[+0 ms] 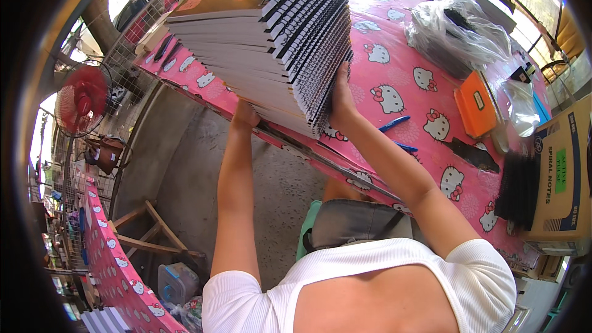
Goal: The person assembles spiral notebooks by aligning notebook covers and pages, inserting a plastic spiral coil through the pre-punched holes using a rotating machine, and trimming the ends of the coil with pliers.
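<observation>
A tall stack of spiral-bound notebooks (246,55) stands at the near edge of the pink table, leaning a little. Their black coils (311,37) face right and the white page edges face me. My left hand (245,115) grips the stack low on its left side, its fingers mostly hidden behind the pages. On the coil side, my right hand (342,97) presses its palm and fingers along the bindings. Two blue pens (394,123) lie on the table beside my right forearm.
The pink patterned tablecloth (425,102) carries a clear plastic bag (459,34), an orange case (476,106) and a black strip (472,155). A cardboard box (558,179) with black coils (518,188) beside it stands right. At left are a red fan (83,100) and a wooden trestle (154,231).
</observation>
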`<state>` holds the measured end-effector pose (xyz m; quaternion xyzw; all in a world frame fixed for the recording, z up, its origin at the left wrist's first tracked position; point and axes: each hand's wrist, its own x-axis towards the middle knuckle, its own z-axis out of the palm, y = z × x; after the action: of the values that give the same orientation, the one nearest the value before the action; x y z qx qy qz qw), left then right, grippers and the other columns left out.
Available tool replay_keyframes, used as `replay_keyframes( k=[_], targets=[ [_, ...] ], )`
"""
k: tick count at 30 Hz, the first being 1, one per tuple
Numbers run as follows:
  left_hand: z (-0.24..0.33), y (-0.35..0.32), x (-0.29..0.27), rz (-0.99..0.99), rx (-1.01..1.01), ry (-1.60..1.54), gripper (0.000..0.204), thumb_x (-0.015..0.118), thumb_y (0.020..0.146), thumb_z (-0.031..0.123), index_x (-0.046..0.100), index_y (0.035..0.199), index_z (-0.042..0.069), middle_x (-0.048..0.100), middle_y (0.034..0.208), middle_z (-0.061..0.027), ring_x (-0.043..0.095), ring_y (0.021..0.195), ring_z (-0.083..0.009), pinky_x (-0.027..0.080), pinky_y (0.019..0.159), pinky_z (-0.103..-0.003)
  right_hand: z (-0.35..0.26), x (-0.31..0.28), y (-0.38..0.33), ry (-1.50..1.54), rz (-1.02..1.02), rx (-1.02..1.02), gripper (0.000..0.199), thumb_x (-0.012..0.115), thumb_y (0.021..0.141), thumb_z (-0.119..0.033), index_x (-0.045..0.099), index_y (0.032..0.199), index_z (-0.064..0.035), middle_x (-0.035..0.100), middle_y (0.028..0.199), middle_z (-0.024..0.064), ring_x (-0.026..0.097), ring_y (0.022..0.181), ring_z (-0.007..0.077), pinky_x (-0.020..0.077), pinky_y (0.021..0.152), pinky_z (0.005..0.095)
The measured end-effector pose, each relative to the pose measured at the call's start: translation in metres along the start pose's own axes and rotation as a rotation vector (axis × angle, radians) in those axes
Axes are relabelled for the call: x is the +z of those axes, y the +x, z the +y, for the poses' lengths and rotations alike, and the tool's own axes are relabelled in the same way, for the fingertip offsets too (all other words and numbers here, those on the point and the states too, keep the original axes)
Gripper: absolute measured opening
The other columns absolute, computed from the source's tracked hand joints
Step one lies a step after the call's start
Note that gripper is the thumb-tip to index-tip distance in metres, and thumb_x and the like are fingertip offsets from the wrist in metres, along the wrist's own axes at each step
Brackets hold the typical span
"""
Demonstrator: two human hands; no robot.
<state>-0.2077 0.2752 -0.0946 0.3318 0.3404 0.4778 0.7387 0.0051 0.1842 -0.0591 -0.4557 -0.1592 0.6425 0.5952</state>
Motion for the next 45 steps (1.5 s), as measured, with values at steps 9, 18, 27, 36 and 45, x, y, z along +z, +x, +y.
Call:
replay_keyframes(
  k=[9,18,27,36,45],
  targets=[
    [-0.038,-0.033,0.005,0.261,0.013,-0.213,0.049,0.042,0.095,0.042,0.039,0.135,0.015,0.052,0.127,-0.0055,0.047,0.121,-0.0235,0.039,0.104,-0.039,-0.039,-0.005,0.011,0.126,-0.198,0.184,0.060,0.050,0.089,-0.055,0.059,0.117,-0.0025,0.063,0.114,0.0109,0.063,0.100,0.0225,0.0490,0.088,0.0395],
    [-0.095,-0.065,0.076,0.283,0.343,-0.184,0.056,0.038,0.095,0.051,0.040,0.136,0.013,0.047,0.134,-0.0043,0.045,0.124,-0.0205,0.039,0.101,-0.039,-0.058,-0.042,0.081,-0.193,-0.583,-0.030,0.047,0.058,0.088,-0.041,0.059,0.118,-0.0047,0.064,0.113,0.0086,0.063,0.099,0.0219,0.0495,0.087,0.0375],
    [-0.050,-0.026,0.008,0.171,0.411,-0.050,0.049,0.042,0.095,0.042,0.044,0.129,0.008,0.051,0.125,-0.0058,0.048,0.118,-0.0202,0.039,0.097,-0.037,-0.056,-0.080,0.027,-0.883,-0.363,-0.352,0.034,0.057,0.083,-0.013,0.060,0.116,-0.0034,0.066,0.106,0.0109,0.063,0.095,0.0256,0.0505,0.083,0.0357],
    [0.001,0.038,-0.030,0.381,0.333,0.202,0.067,0.049,0.090,0.046,0.031,0.140,0.006,0.036,0.140,-0.0140,0.041,0.123,-0.0303,0.032,0.102,-0.039,-0.149,-0.165,-0.006,-1.669,0.030,-0.954,0.022,0.061,0.074,-0.005,0.069,0.094,-0.0026,0.068,0.084,0.0179,0.067,0.073,0.0285,0.0535,0.068,0.0370],
    [0.024,0.073,-0.050,0.254,0.253,0.210,0.069,0.043,0.092,0.050,0.032,0.139,-0.001,0.038,0.140,-0.0186,0.039,0.127,-0.0363,0.032,0.105,-0.046,-0.268,-0.130,-0.077,-1.616,0.626,-1.238,0.056,0.076,0.074,-0.032,0.057,0.115,0.0023,0.060,0.106,0.0263,0.060,0.101,0.0343,0.0479,0.088,0.0396]
  ],
)
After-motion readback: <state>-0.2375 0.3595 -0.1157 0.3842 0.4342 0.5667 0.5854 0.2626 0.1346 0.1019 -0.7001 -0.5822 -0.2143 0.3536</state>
